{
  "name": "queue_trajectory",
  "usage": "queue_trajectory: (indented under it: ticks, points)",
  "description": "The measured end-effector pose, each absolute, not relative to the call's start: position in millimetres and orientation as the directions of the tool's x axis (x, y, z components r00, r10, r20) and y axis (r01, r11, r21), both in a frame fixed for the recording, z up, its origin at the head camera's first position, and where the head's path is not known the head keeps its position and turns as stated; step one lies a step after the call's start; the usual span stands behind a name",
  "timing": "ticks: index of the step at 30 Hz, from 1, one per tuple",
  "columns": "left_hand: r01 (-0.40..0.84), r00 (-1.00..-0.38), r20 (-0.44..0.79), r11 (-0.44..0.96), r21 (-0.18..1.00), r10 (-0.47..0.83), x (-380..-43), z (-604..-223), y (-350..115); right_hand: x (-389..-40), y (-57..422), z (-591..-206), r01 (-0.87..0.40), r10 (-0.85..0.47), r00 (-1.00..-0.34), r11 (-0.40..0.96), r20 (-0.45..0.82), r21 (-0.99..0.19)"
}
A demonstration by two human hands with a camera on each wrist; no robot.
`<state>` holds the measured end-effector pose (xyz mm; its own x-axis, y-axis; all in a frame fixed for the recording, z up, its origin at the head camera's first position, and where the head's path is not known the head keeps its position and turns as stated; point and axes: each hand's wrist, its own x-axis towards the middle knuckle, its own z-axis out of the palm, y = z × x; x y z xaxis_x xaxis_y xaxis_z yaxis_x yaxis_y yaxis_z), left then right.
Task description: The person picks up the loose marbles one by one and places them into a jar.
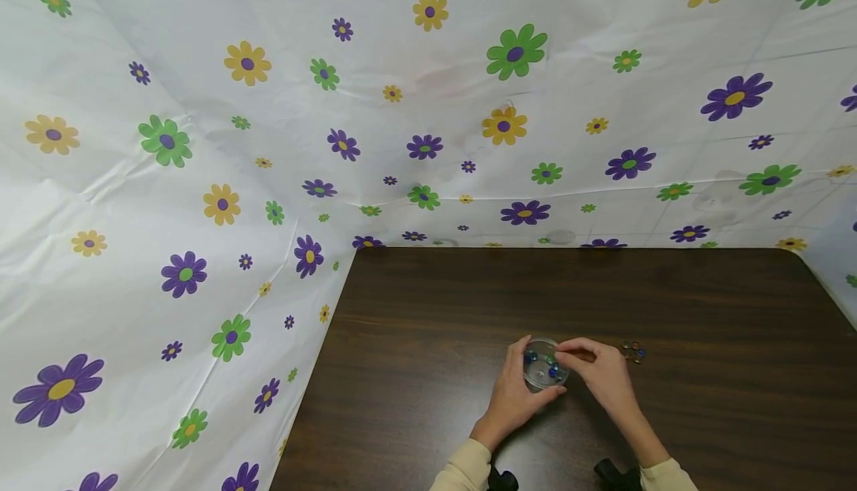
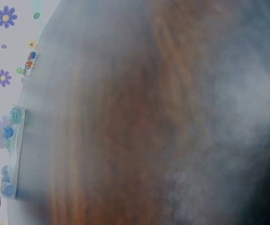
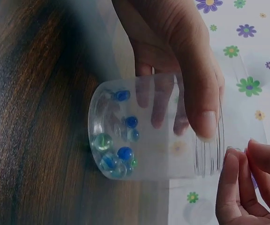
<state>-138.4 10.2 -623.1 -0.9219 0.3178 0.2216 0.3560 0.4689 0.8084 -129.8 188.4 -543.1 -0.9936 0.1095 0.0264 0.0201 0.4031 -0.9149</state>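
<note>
Now the left hand (image 1: 512, 394) grips the jar (image 1: 543, 363) on the tabletop (image 1: 703, 327); the right hand (image 1: 599, 372), fingertips pinched together, hovers at its rim.

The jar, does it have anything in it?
Yes. The clear jar holds blue and green glass beads at its bottom; most of it is empty above them.

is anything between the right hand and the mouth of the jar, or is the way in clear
Nothing visible blocks it. The right hand has its fingertips right at the open rim of the clear jar, with no lid on it. The left hand holds the jar around its side, its thumb lying along the wall near the rim rather than across the opening.
</note>
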Motion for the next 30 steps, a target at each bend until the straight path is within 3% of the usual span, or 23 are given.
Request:
queue_trajectory:
  ticks: [12, 23, 30]
  points:
    - [0.364, -0.922, 0.236, 0.481, 0.798, 0.306, -138, -624, 11, -130, 213, -550, 0.005, 0.178, -0.979, 0.503, 0.098, -0.864]
    - [0.368, -0.922, 0.243, 0.489, 0.791, 0.301, -138, -623, 10, -133, 260, -572, 0.117, 0.375, -0.916, 0.583, 0.139, -0.804]
    - [0.356, -0.926, 0.229, 0.487, 0.798, 0.301, -138, -624, 11, -139, 284, -590, 0.255, 0.516, -0.854, 0.530, 0.069, -0.809]
